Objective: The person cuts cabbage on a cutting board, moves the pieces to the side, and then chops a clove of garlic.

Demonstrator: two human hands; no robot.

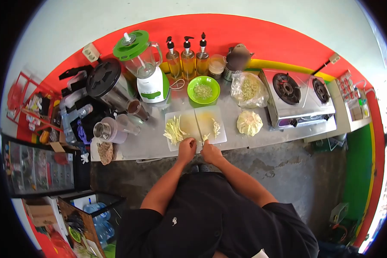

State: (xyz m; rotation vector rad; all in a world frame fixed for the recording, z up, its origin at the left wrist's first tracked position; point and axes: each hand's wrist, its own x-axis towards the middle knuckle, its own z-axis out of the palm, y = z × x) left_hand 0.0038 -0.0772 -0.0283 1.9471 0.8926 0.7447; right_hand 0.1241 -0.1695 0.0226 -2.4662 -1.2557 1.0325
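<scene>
A knife (198, 122) points away from me over the white cutting board (187, 117). My right hand (211, 153) is closed round its handle at the board's near edge. Just left of the blade, my left hand (187, 149) is curled with its fingers bent in; whatever they hold is hidden. Long strips of cabbage (173, 130) lie on the board's left side, beyond my left hand. Smaller cut cabbage pieces (216, 127) are right of the blade, with a few by my right hand. To the right of the board sits a cabbage head (249, 123).
Behind the board stands a green bowl (191, 91) of chopped pale pieces. A blender (151, 86), pump bottles (188, 60) and a plastic bag (262, 101) line the back. The gas stove (296, 114) is at right; plastic jugs (127, 124) are at left.
</scene>
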